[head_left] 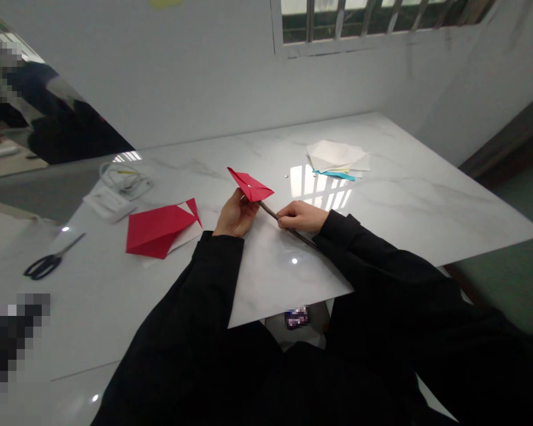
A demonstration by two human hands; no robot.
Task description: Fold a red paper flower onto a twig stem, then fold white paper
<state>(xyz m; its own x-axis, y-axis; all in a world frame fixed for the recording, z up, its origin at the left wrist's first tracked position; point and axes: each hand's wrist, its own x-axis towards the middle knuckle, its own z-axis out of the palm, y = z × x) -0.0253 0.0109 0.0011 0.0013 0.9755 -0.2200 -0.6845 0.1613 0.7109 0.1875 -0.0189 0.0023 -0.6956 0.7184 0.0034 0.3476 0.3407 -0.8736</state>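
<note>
My left hand (236,215) is closed on a piece of red folded paper (254,186) from below, with pointed corners standing out to both sides. A thin dark stick (269,209) runs from the underside of that paper down to the right. Around the stick my right hand (302,216) has its fingers wrapped, just right of the paper. The stick's lower end passes along my right sleeve and is partly hidden. How the stick meets the paper, I cannot tell. Left of my left hand lie red paper sheets (157,228) with a white side showing.
Black-handled scissors (47,266) lie at the left of the white marble-patterned table (408,195). Behind them are a white box (109,204) and a coiled white cable (137,183). A paper stack (337,157), white over blue, lies at the back. Another person (48,106) shows at upper left.
</note>
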